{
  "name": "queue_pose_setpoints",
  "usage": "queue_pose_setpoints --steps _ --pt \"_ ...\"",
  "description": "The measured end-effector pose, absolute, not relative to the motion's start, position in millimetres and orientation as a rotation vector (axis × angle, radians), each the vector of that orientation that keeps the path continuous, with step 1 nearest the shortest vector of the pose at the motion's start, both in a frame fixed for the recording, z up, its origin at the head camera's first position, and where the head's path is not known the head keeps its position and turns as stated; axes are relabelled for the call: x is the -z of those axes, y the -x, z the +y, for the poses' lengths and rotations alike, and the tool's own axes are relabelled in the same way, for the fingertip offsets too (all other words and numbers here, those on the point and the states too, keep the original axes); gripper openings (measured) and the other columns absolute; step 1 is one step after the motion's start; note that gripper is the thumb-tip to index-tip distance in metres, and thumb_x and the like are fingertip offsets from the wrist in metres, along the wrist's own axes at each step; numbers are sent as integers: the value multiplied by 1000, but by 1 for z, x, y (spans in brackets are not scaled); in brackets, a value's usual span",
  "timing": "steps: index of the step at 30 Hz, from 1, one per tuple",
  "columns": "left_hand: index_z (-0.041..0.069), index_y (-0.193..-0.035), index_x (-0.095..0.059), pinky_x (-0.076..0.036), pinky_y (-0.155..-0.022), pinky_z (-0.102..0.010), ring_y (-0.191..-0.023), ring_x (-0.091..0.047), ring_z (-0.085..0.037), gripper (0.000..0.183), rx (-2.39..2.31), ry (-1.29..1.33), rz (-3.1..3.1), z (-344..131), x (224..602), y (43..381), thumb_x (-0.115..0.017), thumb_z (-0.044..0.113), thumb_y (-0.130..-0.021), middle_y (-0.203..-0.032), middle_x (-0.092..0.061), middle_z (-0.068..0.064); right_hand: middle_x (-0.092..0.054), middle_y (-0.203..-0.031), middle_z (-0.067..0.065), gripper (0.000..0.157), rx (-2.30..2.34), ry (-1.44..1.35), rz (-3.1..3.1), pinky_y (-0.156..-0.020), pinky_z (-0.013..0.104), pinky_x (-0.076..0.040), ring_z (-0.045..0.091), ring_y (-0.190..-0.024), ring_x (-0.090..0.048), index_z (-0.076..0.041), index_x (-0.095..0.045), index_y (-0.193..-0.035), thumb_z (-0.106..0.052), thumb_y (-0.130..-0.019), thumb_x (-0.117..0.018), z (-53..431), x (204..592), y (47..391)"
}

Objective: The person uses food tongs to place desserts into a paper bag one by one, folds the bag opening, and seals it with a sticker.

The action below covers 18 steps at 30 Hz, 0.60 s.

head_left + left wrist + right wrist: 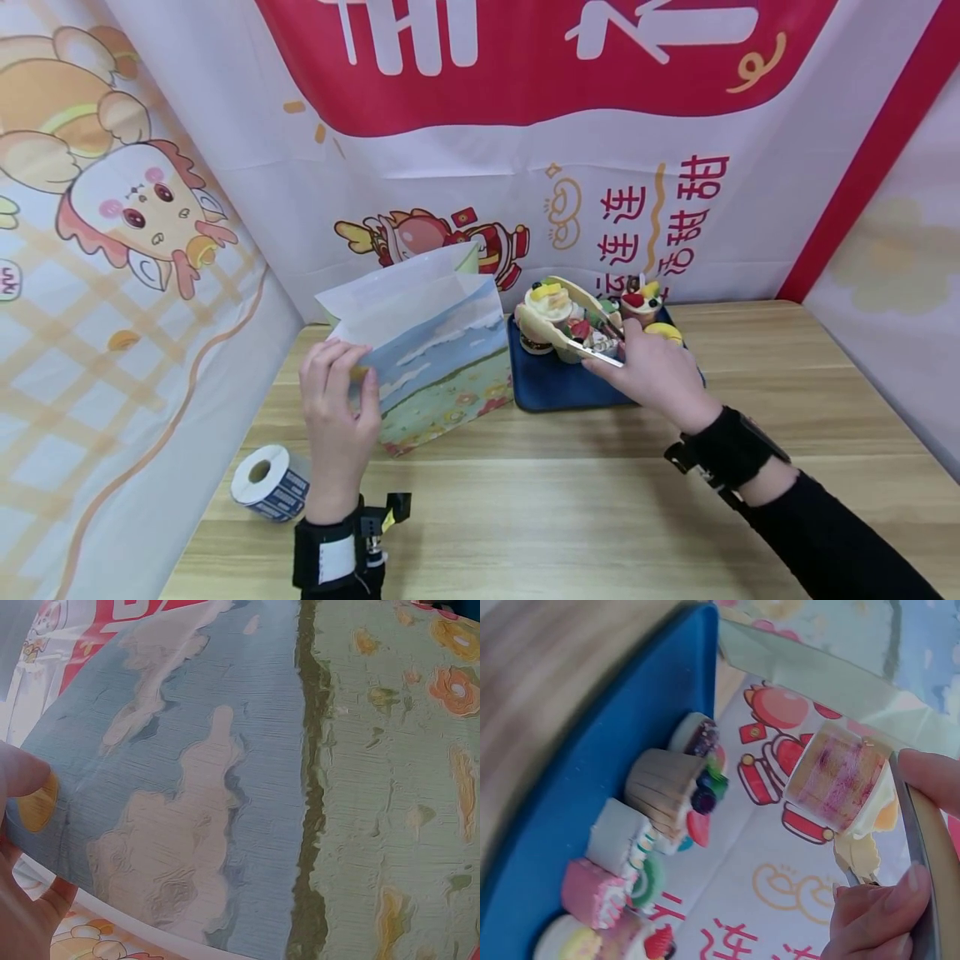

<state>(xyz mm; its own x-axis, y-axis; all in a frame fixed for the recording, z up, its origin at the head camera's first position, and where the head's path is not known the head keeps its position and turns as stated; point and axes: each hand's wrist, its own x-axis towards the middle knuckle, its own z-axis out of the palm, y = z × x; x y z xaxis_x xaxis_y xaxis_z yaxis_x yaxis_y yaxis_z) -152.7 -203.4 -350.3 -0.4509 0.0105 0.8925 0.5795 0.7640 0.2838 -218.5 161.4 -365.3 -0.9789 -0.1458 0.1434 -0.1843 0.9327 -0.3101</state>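
Note:
My left hand [337, 400] pinches the upper left edge of a paper bag [442, 350] printed with sky, clouds and flowers; its top gapes open. In the left wrist view the thumb [26, 771] presses the printed side beside a yellow oval spot. My right hand [663, 367] grips tongs [542, 327] with metal arms and cream-coloured ends. Between those ends is a small round cake [838, 778] with pink-streaked sides and a cream top bearing yellow pieces. The cake is raised over the left part of a blue tray [547, 392], close to the bag's right side.
Several small cakes sit on the tray, among them a fruit-topped cupcake [660, 784] and a pink piece [592, 892]. A roll of labels [272, 483] stands on the wooden table [540, 517] left of my left wrist. Printed cloth walls [450, 187] rise behind and beside the table.

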Motion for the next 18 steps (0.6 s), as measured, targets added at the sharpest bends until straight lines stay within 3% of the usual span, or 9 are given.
queue_pose_setpoints --steps 3,7,14,18 --pt "-6 -104 -63 -34 -102 -55 -116 -45 -36 25 704 450 -1942 -203 350 152 -54 3 -83 -105 -58 -24 -64 -84 20 95 -499 -260 -2947 -42 38 -46 29 -66 -58 7 -48 -122 -73 -73 -54 162 359 221" --pt "-6 -104 -63 -34 -103 -55 -116 -44 -36 25 702 448 -1945 -203 349 152 -54 3 -83 -106 -58 -24 -65 -88 24 93 -502 -283 -2902 -45 45 -50 33 -66 -59 8 -48 -120 -72 -74 -55 163 349 223" --pt "-6 -104 -62 -34 -102 -55 -117 -44 -36 25 700 445 -1958 -202 349 150 -55 2 -82 -107 -58 -24 -59 -68 11 93 -560 -310 -2880 -39 32 -38 23 -53 -54 3 -49 -113 -80 -71 -48 162 321 226" --pt "-6 -104 -62 -34 -102 -55 -117 -44 -36 25 704 448 -1957 -202 349 151 -55 1 -82 -107 -58 -24 -62 -63 7 92 -568 -347 -2867 -39 33 -41 20 -51 -57 2 -47 -113 -80 -72 -45 161 306 226"
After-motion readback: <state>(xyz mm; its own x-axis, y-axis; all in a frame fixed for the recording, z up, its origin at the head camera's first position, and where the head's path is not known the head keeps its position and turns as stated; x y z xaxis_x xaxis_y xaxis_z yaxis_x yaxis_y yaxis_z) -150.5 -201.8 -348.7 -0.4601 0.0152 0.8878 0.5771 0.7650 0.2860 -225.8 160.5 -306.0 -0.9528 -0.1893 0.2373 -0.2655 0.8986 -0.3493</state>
